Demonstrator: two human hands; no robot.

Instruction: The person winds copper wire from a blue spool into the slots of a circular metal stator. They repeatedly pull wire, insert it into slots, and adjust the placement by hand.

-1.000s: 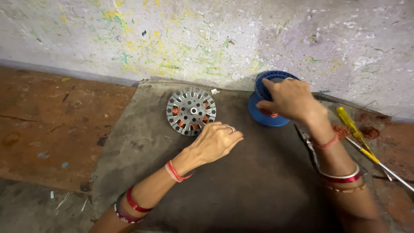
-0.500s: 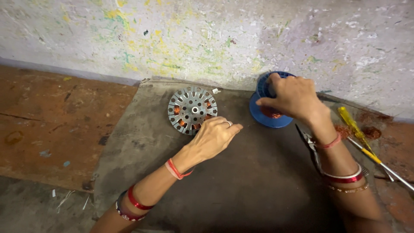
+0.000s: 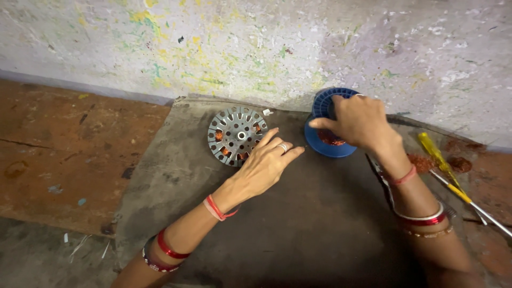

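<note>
We are gripping the blue wire spool (image 3: 332, 128) with our right hand (image 3: 360, 121); our left hand (image 3: 266, 162), fingers together, is resting at the slotted stator core's (image 3: 236, 135) five o'clock; thin copper wire may snag.

The dark mat (image 3: 320, 224) lies open between the two forearms, room to pass there; the wall (image 3: 256, 48) closes off the far side, just behind the metal disc (image 3: 234, 133) and blue spool (image 3: 325, 144), and yellow-handled screwdrivers (image 3: 448, 170) crowd the right edge

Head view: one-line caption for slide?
Right hand grips blue wire spool; left hand rests beside slotted metal stator on dark mat.
</note>
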